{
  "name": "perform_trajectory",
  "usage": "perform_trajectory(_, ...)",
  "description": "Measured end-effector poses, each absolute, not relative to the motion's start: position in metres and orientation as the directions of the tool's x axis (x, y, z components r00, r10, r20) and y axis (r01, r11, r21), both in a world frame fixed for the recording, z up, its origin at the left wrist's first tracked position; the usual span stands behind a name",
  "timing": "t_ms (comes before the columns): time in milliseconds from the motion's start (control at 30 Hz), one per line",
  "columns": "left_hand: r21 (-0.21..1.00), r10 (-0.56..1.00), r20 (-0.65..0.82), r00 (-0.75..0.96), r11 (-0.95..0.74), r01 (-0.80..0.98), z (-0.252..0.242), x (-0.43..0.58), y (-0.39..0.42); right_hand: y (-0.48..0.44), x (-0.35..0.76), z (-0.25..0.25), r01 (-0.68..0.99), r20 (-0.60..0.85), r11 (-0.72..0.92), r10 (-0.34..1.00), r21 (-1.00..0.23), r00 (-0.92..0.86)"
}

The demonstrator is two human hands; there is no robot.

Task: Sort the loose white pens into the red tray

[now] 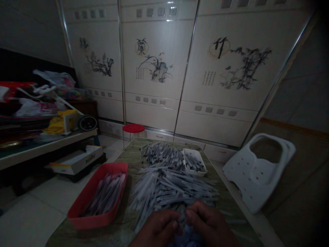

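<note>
My left hand (159, 227) and my right hand (207, 222) meet at the bottom middle, over the near edge of the pile. Both are closed in a pinch, fingertips close together. Whatever they hold between them is too dark and small to make out. Just beyond them lies a wide heap of thin translucent pen-like sticks (177, 185). Behind it is a second pile of shorter-looking grey sticks with dark ends (161, 154). A red plastic tray (96, 219) on the left holds more sticks, and a white tray (199, 172) at the back right holds grey ones.
Everything rests on a low greenish table (131, 156). A red stool (133, 128) stands behind it. A white folding chair (253, 178) leans at the right. At the left, a shelf bench (51, 145) carries bags, with an open box (77, 160) below. Sliding cabinet doors (154, 113) close off the back.
</note>
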State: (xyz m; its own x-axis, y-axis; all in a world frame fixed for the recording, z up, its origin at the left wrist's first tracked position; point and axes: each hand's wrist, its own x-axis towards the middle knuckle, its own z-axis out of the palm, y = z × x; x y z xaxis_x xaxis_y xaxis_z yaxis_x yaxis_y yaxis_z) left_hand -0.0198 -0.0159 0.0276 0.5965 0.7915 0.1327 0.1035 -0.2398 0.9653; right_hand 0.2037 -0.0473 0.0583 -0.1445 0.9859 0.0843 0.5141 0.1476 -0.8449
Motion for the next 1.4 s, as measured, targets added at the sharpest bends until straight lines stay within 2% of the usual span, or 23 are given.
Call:
perform_trajectory(100, 0.926, 0.800, 0.190, 0.569, -0.338, 0.166, 0.024, -0.018, -0.015, -0.046, 0.200, 0.055, 0.538, 0.107, 0.144, 0.989, -0.831, -0.100)
perform_trajectory(200, 0.834, 0.801, 0.273, 0.532, -0.473, 0.283, 0.021, -0.016, -0.014, -0.045, 0.190, 0.053, 0.573, 0.129, 0.118, 0.991, -0.811, -0.020)
perform_trajectory(300, 0.771, 0.783, 0.331, 0.527, -0.546, 0.328, 0.021, -0.015, -0.014, -0.046, 0.181, 0.053, 0.623, 0.178, 0.087, 0.980, -0.777, 0.086)
perform_trajectory(400, 0.797, 0.804, 0.299, 0.514, -0.507, 0.329, 0.023, -0.016, -0.013, -0.045, 0.181, 0.054, 0.597, 0.176, 0.111, 0.983, -0.795, 0.052)
perform_trajectory(533, 0.904, 0.819, 0.171, 0.548, -0.352, 0.244, 0.026, -0.019, -0.013, -0.043, 0.187, 0.051, 0.516, 0.122, 0.105, 0.993, -0.850, -0.002)
perform_trajectory(733, 0.840, 0.803, 0.302, 0.514, -0.479, 0.255, 0.029, -0.017, -0.013, -0.043, 0.175, 0.053, 0.529, 0.186, 0.108, 0.978, -0.841, 0.095)
perform_trajectory(900, 0.860, 0.819, 0.303, 0.487, -0.455, 0.231, 0.031, -0.015, -0.013, -0.042, 0.170, 0.050, 0.387, 0.142, 0.082, 0.981, -0.919, 0.131)
perform_trajectory(967, 0.880, 0.868, 0.286, 0.406, -0.406, 0.246, 0.033, -0.018, -0.012, -0.041, 0.175, 0.049, 0.308, 0.115, 0.050, 0.974, -0.950, 0.197)
perform_trajectory(1067, 0.910, 0.950, 0.250, 0.186, -0.296, 0.289, 0.036, -0.025, -0.008, -0.040, 0.194, 0.052, 0.199, 0.065, -0.011, 0.926, -0.980, 0.371)
perform_trajectory(1167, 0.919, 0.973, 0.229, 0.038, -0.229, 0.321, 0.034, -0.032, 0.000, -0.039, 0.219, 0.056, 0.128, -0.014, -0.087, 0.874, -0.988, 0.485)
perform_trajectory(1267, 0.907, 0.974, 0.227, 0.009, -0.215, 0.363, 0.027, -0.034, 0.008, -0.039, 0.241, 0.055, 0.111, -0.048, -0.125, 0.847, -0.986, 0.529)
perform_trajectory(1400, 0.826, 0.964, 0.240, 0.116, -0.266, 0.497, 0.022, -0.030, 0.008, -0.040, 0.256, 0.052, 0.160, -0.010, -0.119, 0.830, -0.980, 0.558)
